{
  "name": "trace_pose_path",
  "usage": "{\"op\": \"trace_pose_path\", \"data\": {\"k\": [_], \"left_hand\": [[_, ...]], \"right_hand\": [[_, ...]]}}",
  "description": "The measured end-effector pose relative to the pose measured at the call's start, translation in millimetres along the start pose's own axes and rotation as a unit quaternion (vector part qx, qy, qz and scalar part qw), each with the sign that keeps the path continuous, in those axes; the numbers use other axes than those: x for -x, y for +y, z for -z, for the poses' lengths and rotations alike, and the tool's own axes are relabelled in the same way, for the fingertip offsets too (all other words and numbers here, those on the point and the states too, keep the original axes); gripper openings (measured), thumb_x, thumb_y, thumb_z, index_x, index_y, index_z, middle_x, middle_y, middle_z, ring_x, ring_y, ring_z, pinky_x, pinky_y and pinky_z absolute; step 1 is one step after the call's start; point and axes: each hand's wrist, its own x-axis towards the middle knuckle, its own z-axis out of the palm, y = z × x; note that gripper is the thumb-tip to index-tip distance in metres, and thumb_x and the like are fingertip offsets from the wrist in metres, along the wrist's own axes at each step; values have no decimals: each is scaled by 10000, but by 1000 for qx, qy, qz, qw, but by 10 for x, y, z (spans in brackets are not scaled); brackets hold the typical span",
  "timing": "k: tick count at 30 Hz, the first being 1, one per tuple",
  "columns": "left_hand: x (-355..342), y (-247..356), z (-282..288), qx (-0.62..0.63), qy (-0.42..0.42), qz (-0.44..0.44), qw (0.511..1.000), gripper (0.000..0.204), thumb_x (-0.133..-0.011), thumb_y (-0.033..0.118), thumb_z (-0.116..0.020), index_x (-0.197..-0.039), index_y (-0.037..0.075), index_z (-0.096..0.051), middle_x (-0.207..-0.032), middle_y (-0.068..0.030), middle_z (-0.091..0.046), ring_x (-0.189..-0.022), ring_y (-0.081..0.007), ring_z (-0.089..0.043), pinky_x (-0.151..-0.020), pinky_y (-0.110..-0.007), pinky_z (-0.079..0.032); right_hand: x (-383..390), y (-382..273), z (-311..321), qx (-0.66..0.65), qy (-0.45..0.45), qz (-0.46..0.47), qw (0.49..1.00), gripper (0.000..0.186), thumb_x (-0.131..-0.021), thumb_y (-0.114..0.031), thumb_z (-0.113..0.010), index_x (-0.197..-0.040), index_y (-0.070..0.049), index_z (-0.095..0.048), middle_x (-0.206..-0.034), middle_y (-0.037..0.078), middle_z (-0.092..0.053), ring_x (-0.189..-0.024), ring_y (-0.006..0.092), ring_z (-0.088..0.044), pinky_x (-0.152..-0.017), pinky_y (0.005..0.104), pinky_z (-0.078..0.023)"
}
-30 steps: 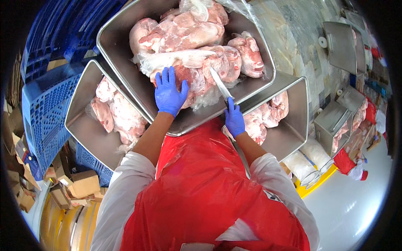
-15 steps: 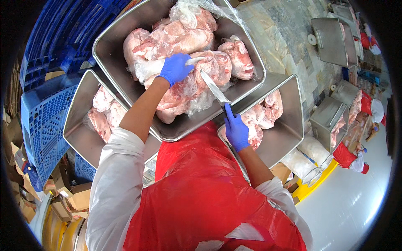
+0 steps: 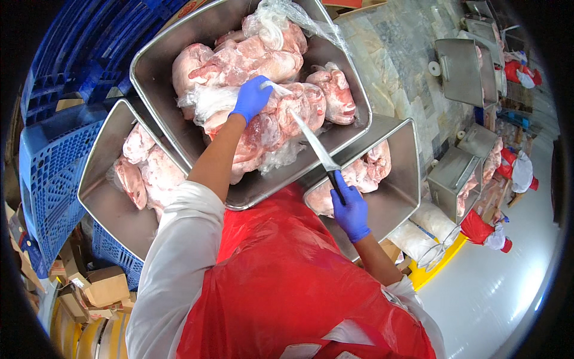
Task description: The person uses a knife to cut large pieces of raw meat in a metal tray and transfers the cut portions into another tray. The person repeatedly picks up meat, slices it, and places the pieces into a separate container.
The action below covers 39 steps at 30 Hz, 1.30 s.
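translucent plastic film [image 3: 213,100] is pinched in the closed grip of the left hand [image 3: 251,97], over a large piece of pink meat [image 3: 239,140]. a knife [image 3: 312,139] is held in the right hand [image 3: 350,212], its grip wrapped round the black handle [image 3: 336,184]; the blade is angled up and leftward toward the meat, though whether it touches cannot be told. the meat is contained in a metal tub [image 3: 158,78], flanked by a left-side tub [image 3: 98,185] and a right-side tub [image 3: 400,185], both loaded with meat pieces [image 3: 158,170].
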Motion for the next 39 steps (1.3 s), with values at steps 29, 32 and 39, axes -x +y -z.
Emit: {"op": "trace_pose_path", "data": {"k": [29,32,39], "left_hand": [[1481,498,238,-377,126,62,915,571,-959,440,-636,-1457,166,-587,-1492,-173,-549,-1362,-452,-502,-1156,-633,-338],[1455,486,212,-368,143,62,917,576,-954,428,-643,-1456,152,-583,-1487,-187,-553,-1356,-465,-505,-1156,-635,-337],[1441,498,191,-355,123,64,924,606,-939,433,-650,-1455,125,-571,-1498,-205,-525,-1368,-488,-479,-1161,-653,-311]], "right_hand": [[-1562,-739,1545,204,-222,104,948,362,-981,-288,-626,-1332,-211,-666,-855,219,-713,-776,438,-693,-690,536,-547],[-1739,-883,1569,234,-252,117,932,325,-991,-270,-603,-1295,-175,-667,-874,221,-716,-790,441,-693,-689,544,-544],[-1878,-822,1296,230,-286,109,924,348,-1010,-276,-566,-1341,-176,-605,-909,220,-722,-815,444,-700,-702,563,-551]]}}
